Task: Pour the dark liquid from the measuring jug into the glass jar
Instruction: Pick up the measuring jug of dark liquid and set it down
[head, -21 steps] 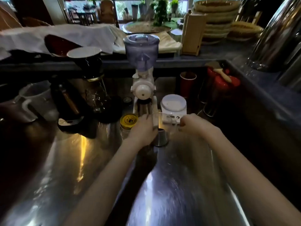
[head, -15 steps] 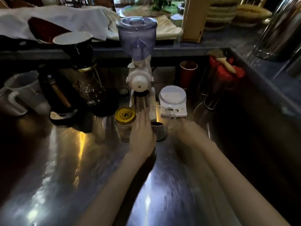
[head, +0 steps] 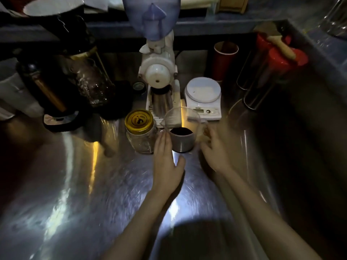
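Note:
A clear measuring jug [head: 183, 128] holding dark liquid stands upright on the steel counter [head: 75, 184], in front of the white grinder. Just to its left stands a glass jar [head: 141, 136] with a gold lid screwed on. My left hand [head: 166, 162] lies flat and open between jar and jug, fingertips at the jug's left side. My right hand [head: 213, 151] is at the jug's right, fingers spread near its clear handle. Blur hides whether those fingers touch the handle.
A white coffee grinder [head: 159, 72] and a white kitchen scale [head: 202, 94] stand right behind the jug. A dark kettle and glass carafe [head: 90, 81] crowd the left; a red cup [head: 225, 59] and red-lidded containers [head: 277, 59] stand at the right.
The view has tilted down and closer. My hands have drawn back from the jug: the left one now lies flat beside it, and the right one has opened by the handle.

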`<state>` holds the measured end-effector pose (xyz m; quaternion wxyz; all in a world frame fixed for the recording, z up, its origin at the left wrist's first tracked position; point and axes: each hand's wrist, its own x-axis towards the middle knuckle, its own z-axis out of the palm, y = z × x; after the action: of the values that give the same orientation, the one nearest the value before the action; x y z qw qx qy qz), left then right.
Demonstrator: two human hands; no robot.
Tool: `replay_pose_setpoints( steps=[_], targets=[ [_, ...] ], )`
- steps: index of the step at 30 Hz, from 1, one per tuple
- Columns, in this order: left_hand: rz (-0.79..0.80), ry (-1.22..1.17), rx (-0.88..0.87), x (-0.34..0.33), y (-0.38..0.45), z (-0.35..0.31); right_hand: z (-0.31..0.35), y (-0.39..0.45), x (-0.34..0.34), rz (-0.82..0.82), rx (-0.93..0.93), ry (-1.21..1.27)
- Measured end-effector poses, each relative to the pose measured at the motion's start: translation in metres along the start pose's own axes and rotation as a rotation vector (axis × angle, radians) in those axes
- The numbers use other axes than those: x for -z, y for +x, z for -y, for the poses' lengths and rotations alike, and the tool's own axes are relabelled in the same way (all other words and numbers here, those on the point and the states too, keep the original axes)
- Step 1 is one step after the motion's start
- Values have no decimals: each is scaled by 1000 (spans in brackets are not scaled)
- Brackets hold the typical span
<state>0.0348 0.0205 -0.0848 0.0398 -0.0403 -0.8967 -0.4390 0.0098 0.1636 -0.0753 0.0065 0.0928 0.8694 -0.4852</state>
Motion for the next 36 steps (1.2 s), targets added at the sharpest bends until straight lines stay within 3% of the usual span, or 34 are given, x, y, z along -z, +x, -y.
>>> replay_pose_setpoints(
  steps=[7,22,36],
  targets=[
    [101,-279,106,6,-1,-6,-5,3,-2,-82,-69,140],
    [55,-453,-33,42,-45,-51,25,-76,42,-232,31,239],
    [312,-406,-86,11,-144,-60,-25,-208,59,-255,-288,435]
  ],
)
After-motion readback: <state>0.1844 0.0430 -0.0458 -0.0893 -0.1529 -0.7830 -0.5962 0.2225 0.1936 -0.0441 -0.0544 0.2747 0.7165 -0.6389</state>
